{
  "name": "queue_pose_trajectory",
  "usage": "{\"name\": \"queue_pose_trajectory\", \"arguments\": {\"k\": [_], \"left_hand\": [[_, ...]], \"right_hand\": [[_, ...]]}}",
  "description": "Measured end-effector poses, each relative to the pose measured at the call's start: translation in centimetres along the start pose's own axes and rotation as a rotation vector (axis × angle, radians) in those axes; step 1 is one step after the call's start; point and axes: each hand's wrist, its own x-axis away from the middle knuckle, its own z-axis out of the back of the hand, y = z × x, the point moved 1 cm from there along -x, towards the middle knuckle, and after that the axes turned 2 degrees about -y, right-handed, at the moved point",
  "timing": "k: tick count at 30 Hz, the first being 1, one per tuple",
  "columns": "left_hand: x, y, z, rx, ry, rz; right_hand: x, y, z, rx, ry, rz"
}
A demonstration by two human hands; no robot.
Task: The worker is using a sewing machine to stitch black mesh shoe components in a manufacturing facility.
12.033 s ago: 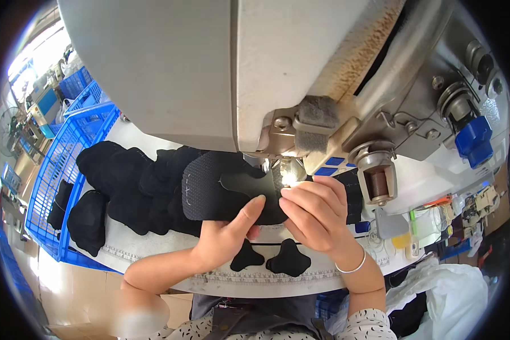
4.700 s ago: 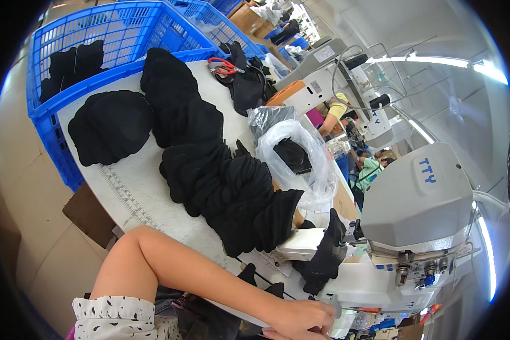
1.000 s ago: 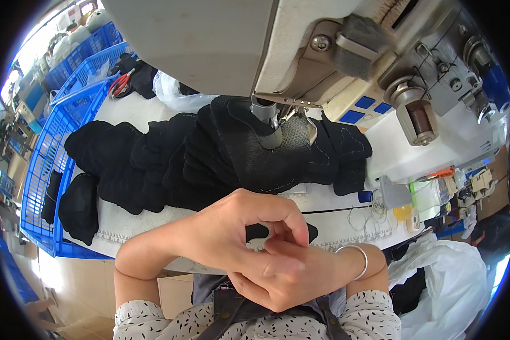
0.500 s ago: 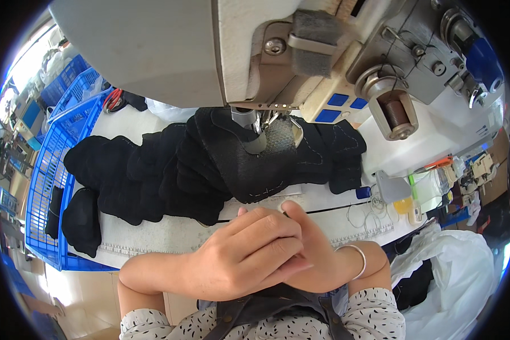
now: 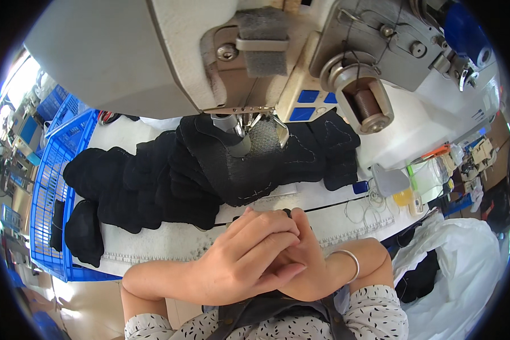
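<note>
Crate: blue, at the left of the desk (image 5: 334,218); in it, one black roll (image 5: 57,225) by the near wall—the crate (image 5: 54,178) is slatted.
Bag: white plastic, mouth open, at the lower right; black cloth (image 5: 420,277) shows inside the bag (image 5: 464,283).
Piece: black, flat, with a grey mesh patch and pale stitches along its near edge; the piece (image 5: 224,170) lies on the desk under the foot of the machine (image 5: 113,56), overlapping the pile.
Pile: black, to the left of the piece; the layers of the pile (image 5: 144,190) overlap too closely to count.
Left hand: fingers curled over the right hand—the left hand (image 5: 241,255) covers much of it.
Right hand: thumb up, other fingers mostly hidden; whether the right hand (image 5: 306,249) grips anything, I cannot tell.
Count: two hands, one bracelet (image 5: 354,265), one brown spool (image 5: 370,105), three blue buttons (image 5: 308,96).
</note>
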Motion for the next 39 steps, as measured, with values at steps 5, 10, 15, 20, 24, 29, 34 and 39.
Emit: {"name": "queue_pose_trajectory", "arguments": {"k": [5, 10, 15, 20, 24, 29, 34, 39], "left_hand": [[0.0, 1.0, -0.9, -0.191, 0.102, -0.100], [-0.2, 1.2, -0.6, -0.183, 0.061, 0.048], [-0.1, 0.8, -1.1, -0.246, 0.094, -0.089], [0.0, 0.6, -1.3, -0.192, 0.123, -0.012], [0.0, 0.5, -1.4, -0.221, 0.101, -0.026], [0.4, 0.7, -1.5, -0.259, 0.133, -0.089], [0.4, 0.6, -1.2, -0.201, 0.146, -0.027], [0.2, 0.6, -1.4, -0.231, 0.190, -0.139]], "right_hand": [[-0.2, 0.1, -0.2, 0.015, 0.009, -0.042], [0.0, 0.2, -0.5, 0.128, 0.112, -0.040], [-0.1, 0.1, -0.6, 0.185, 0.158, -0.037], [-0.2, 0.3, -0.5, 0.153, 0.135, -0.043], [-0.2, 0.4, -0.5, 0.073, 0.115, -0.007], [-0.6, 0.6, -0.5, -0.038, 0.141, 0.013], [-0.5, 0.6, -0.4, -0.052, 0.099, 0.020], [-0.4, 0.6, -0.4, 0.074, 0.123, 0.039]]}}
